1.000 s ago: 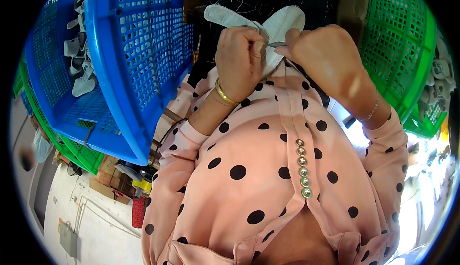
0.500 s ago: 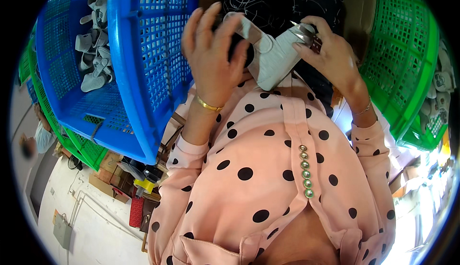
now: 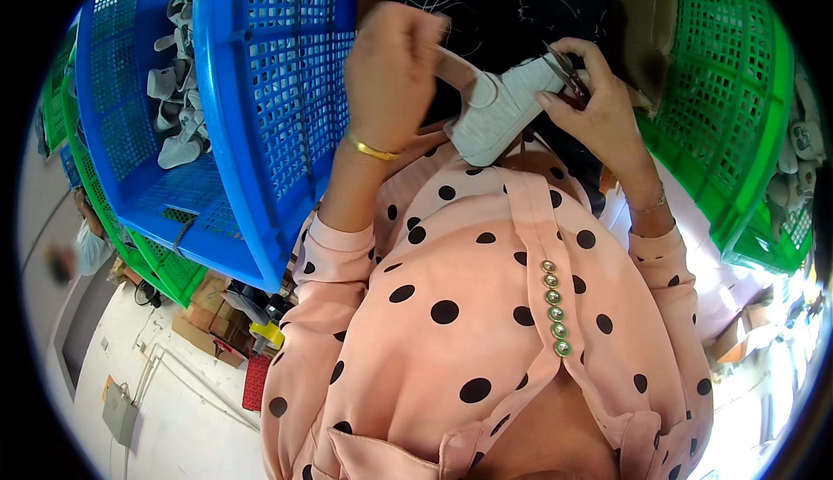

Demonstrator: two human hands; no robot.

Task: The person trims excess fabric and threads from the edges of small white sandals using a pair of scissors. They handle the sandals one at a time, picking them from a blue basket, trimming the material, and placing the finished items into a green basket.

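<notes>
A: What've your hands got?
B: Your left hand (image 3: 392,77) pinches the pale grey fabric shoe piece (image 3: 501,109); your right hand (image 3: 592,103) grips its right end, between blue basket (image 3: 260,124) and green basket (image 3: 737,116).

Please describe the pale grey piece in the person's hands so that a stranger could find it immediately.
Look between the blue basket and the green basket, above the pink dotted blouse. The grey piece is there, held between the left hand and right hand. Unlike the similar pieces lying in the blue basket, it is in hand.
</notes>
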